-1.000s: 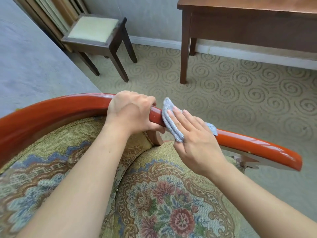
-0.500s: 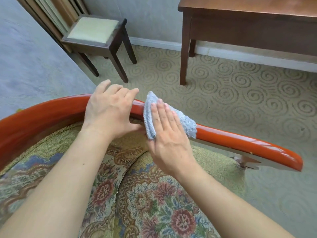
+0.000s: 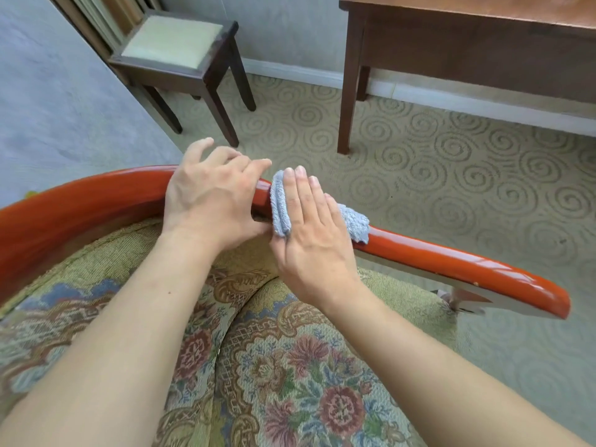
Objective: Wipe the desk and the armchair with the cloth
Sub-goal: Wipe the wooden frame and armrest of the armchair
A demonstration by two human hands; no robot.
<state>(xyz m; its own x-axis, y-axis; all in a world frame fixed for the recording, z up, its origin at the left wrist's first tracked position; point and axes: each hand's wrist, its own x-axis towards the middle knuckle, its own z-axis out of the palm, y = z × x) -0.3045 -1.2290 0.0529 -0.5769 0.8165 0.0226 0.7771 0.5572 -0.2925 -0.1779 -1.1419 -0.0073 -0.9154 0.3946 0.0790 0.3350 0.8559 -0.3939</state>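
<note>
Floral tapestry upholstery in green, blue and rose covers the seat and inner back of the armchair (image 3: 290,382), which fills the near part of the view. Two bare forearms reach forward across the cushions. A glossy red-orange wooden rail (image 3: 451,262) curves along the armchair's top edge, running from the left side to a rounded end at the right. The right hand (image 3: 309,240) lies flat on this rail, fingers straight and close together, pressing a folded light-blue cloth (image 3: 280,208) against the wood; the cloth shows at the left of the fingers and again at their right side. The left hand (image 3: 209,201) is just beside it on the rail, fingers loosely spread and lifted, gripping nothing, its heel near the rail's inner edge. Beyond the rail, a beige carpet (image 3: 451,162) with a spiral pattern covers the floor. Farther off at the left stands a dark wooden stool (image 3: 180,53) with a pale cushioned top. The brown wooden desk (image 3: 467,37) stands against the wall at the upper right.
</note>
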